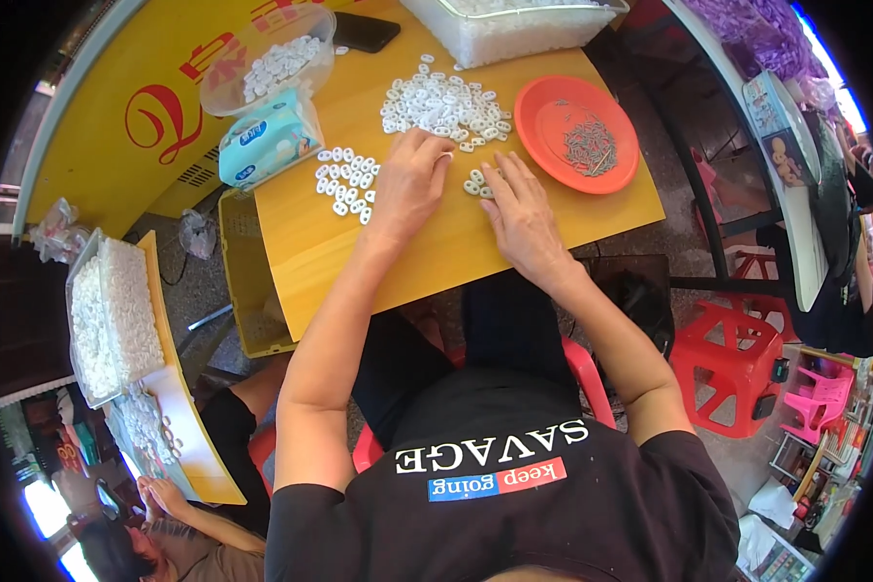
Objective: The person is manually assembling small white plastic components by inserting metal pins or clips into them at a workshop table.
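My left hand (409, 184) rests on the yellow tabletop (436, 247), its fingertips pinching a small white plastic piece at the edge of a loose heap of white pieces (443, 105). My right hand (521, 215) lies flat beside it, fingers touching two or three white pieces (476, 183). To the left of my left hand is a small arranged group of white pieces (346, 181). An orange plate (577, 132) holding small metal pins (589, 147) sits just right of my right hand.
A clear tub of white pieces (272, 60), a blue tissue pack (268, 139), a dark phone (364, 31) and a large clear bin (509, 29) sit at the table's back. Red stools (726, 364) stand at right. Another person (179, 529) works at lower left beside trays of white pieces (112, 315).
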The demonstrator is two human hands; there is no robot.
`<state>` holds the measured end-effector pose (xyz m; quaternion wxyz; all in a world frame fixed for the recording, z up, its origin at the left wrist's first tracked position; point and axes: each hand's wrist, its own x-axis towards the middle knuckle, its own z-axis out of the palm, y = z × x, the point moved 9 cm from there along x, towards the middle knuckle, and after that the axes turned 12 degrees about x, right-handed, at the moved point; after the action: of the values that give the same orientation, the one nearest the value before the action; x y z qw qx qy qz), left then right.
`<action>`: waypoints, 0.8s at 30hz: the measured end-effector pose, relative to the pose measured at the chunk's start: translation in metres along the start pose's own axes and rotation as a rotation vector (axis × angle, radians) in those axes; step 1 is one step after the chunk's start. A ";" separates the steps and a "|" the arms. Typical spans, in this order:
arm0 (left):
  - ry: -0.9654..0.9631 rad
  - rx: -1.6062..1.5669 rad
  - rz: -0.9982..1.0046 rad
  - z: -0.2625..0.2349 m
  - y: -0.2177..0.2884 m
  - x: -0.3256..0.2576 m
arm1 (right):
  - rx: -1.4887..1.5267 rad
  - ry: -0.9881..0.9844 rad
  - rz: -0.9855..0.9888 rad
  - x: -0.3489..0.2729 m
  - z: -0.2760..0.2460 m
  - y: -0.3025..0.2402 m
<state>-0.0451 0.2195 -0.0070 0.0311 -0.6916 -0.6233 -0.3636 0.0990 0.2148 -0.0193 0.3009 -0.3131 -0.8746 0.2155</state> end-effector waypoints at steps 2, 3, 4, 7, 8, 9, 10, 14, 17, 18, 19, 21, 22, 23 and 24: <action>0.094 0.020 0.006 -0.018 -0.002 -0.004 | -0.032 0.065 0.026 -0.003 0.002 0.001; 0.094 0.022 0.007 -0.027 -0.006 -0.008 | -0.030 0.065 0.026 -0.004 0.002 0.000; 0.127 0.055 -0.044 -0.041 -0.016 -0.017 | -0.019 0.123 0.029 -0.005 -0.005 -0.002; 0.189 0.125 -0.109 -0.074 -0.042 -0.039 | 0.014 0.170 0.043 -0.013 -0.016 0.003; 0.216 0.161 -0.123 -0.084 -0.048 -0.046 | 0.037 0.160 0.056 -0.015 -0.017 0.005; 0.216 0.158 -0.123 -0.090 -0.051 -0.051 | 0.035 0.159 0.057 -0.018 -0.017 0.004; 0.190 0.163 -0.163 -0.094 -0.057 -0.056 | 0.027 0.109 0.026 -0.021 -0.012 -0.001; 0.155 0.155 -0.215 -0.098 -0.070 -0.067 | -0.023 0.001 -0.024 -0.024 0.007 -0.016; 0.143 0.140 -0.224 -0.094 -0.071 -0.069 | 0.002 -0.051 -0.023 -0.024 0.016 -0.029; 0.137 0.138 -0.225 -0.092 -0.070 -0.070 | 0.001 -0.053 -0.022 -0.023 0.017 -0.032; 0.137 0.138 -0.227 -0.092 -0.069 -0.070 | 0.032 -0.064 -0.041 -0.022 0.018 -0.036; 0.129 0.119 -0.254 -0.089 -0.071 -0.070 | 0.065 -0.080 -0.061 -0.021 0.017 -0.039; 0.130 0.122 -0.258 -0.090 -0.073 -0.070 | 0.057 -0.035 -0.036 -0.019 0.010 -0.034; 0.108 0.140 -0.228 -0.088 -0.071 -0.068 | 0.049 0.010 -0.011 -0.018 0.003 -0.028; 0.086 0.159 -0.197 -0.087 -0.070 -0.066 | 0.027 0.011 -0.006 -0.018 0.001 -0.022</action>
<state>-0.1449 0.1364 -0.0084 0.0764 -0.6063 -0.7131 -0.3437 0.1002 0.1865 -0.0150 0.3107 -0.3077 -0.8709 0.2244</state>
